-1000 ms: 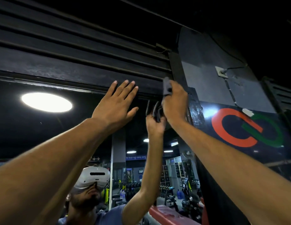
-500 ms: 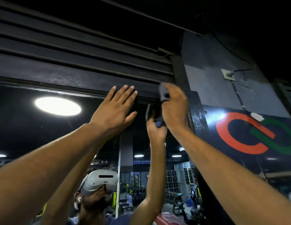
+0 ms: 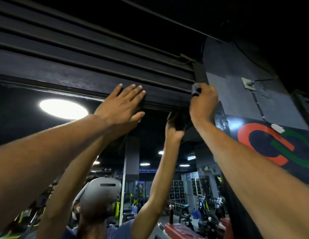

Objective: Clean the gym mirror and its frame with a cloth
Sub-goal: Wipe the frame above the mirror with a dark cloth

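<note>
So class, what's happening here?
A person is cleaning the top frame of a gym mirror. The right hand grips a dark cloth against the frame's upper right corner. The left hand lies flat on the frame, fingers straight. Both arms are raised, and the mirror reflects them.

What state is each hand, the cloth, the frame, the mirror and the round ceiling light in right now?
left hand: open, fingers straight, flat on the frame.
right hand: gripping the cloth at the frame's top right corner.
cloth: dark, bunched, pressed to the frame.
frame: dark, dull, dusty-looking.
mirror: reflecting the gym and both arms.
round ceiling light: lit, seen as a reflection.
</note>
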`<state>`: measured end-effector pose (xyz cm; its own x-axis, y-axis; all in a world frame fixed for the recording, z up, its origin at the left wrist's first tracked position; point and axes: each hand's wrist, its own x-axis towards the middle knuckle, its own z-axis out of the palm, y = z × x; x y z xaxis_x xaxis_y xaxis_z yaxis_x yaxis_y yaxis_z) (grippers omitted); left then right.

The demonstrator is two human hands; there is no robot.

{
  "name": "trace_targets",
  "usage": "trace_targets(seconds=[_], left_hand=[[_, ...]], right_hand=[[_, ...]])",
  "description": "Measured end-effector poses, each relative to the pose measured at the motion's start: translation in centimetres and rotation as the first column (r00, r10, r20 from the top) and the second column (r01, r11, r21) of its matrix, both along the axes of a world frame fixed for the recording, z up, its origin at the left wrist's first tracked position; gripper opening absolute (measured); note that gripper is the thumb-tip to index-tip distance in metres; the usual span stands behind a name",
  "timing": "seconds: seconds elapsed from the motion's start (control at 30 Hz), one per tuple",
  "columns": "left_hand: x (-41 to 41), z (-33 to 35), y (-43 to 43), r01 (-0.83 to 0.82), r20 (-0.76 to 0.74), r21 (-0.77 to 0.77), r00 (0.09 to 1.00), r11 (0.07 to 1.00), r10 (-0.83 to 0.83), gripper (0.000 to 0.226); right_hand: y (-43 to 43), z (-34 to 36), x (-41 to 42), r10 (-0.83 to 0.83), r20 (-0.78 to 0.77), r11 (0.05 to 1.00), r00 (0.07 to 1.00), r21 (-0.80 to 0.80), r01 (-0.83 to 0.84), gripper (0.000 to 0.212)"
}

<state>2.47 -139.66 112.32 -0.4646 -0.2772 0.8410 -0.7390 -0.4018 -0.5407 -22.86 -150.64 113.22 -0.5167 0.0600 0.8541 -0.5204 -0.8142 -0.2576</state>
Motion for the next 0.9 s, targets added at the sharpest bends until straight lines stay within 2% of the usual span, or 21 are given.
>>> trace_targets(seconds=[0.1, 0.17, 0.27, 0.33, 0.37, 0.43, 0.5, 0.53, 0.6, 0.77, 0.8, 0.83, 0.9], left_hand=[[3.2, -0.1, 1.7, -0.017, 0.034, -0.008, 0.999, 1.000, 0.017, 0.088], [4.0, -1.0, 1.6, -0.010, 0.058, -0.035, 0.998, 0.999, 0.012, 0.084], [4.0, -1.8, 1.1, 0.025, 0.032, -0.071, 0.999, 0.997, -0.023, 0.082], [3.9, -2.0, 1.3, 0.047, 0.032, -0.067, 0.998, 0.997, -0.045, 0.081], [4.0, -2.0, 1.3, 0.050, 0.033, -0.062, 0.998, 0.997, -0.048, 0.082], [4.2, -2.0, 1.3, 0.045, 0.042, -0.055, 0.998, 0.997, -0.043, 0.081], [4.4, -2.0, 1.0, 0.034, 0.042, -0.081, 0.999, 0.996, -0.030, 0.080], [4.4, -2.0, 0.9, 0.035, 0.041, -0.087, 0.999, 0.996, -0.032, 0.079], [4.4, -2.0, 1.0, 0.051, 0.040, -0.082, 0.998, 0.995, -0.048, 0.078], [4.2, -1.9, 1.7, 0.074, 0.025, -0.003, 0.997, 0.997, -0.074, 0.083], [4.4, -1.7, 2.1, 0.075, 0.032, 0.014, 0.997, 0.997, -0.076, 0.085], [4.8, -1.5, 2.6, 0.074, 0.046, 0.016, 0.996, 0.997, -0.074, 0.085], [6.4, -1.2, 3.7, 0.070, 0.058, -0.043, 0.996, 0.997, -0.067, 0.084]], right_hand=[[0.1, -0.1, 1.6, -0.004, 0.000, 0.993, 1.000, 0.120, 0.004, 0.030], [0.8, -0.5, 4.8, 0.052, -0.057, 0.996, 0.997, 0.077, -0.047, 0.033], [2.6, -1.1, 9.1, 0.154, -0.298, 0.981, 0.942, -0.071, -0.182, 0.042], [3.2, -1.9, 9.5, 0.060, -0.462, 0.985, 0.885, -0.118, -0.128, 0.049], [3.1, -2.2, 9.0, 0.011, -0.436, 0.985, 0.900, -0.149, -0.084, 0.048], [2.2, -2.5, 7.0, -0.024, -0.175, 0.989, 0.984, -0.145, -0.002, 0.041], [1.0, -3.2, 5.4, -0.032, 0.067, 0.999, 0.997, 0.000, 0.032, 0.035], [0.9, -3.4, 5.5, -0.013, 0.105, 0.997, 0.994, 0.078, 0.005, 0.031], [1.5, -3.4, 6.7, 0.034, 0.076, 0.990, 0.997, 0.137, -0.044, 0.025], [4.7, -1.6, 8.9, 0.145, -0.259, 0.989, 0.955, 0.003, -0.149, 0.023], [5.0, -1.3, 8.6, 0.121, -0.263, 0.992, 0.957, -0.001, -0.126, 0.024], [5.1, -1.1, 7.8, 0.083, -0.203, 0.996, 0.976, -0.012, -0.087, 0.026], [5.0, -0.5, 6.1, 0.023, -0.008, 1.000, 1.000, 0.018, -0.023, 0.029]])
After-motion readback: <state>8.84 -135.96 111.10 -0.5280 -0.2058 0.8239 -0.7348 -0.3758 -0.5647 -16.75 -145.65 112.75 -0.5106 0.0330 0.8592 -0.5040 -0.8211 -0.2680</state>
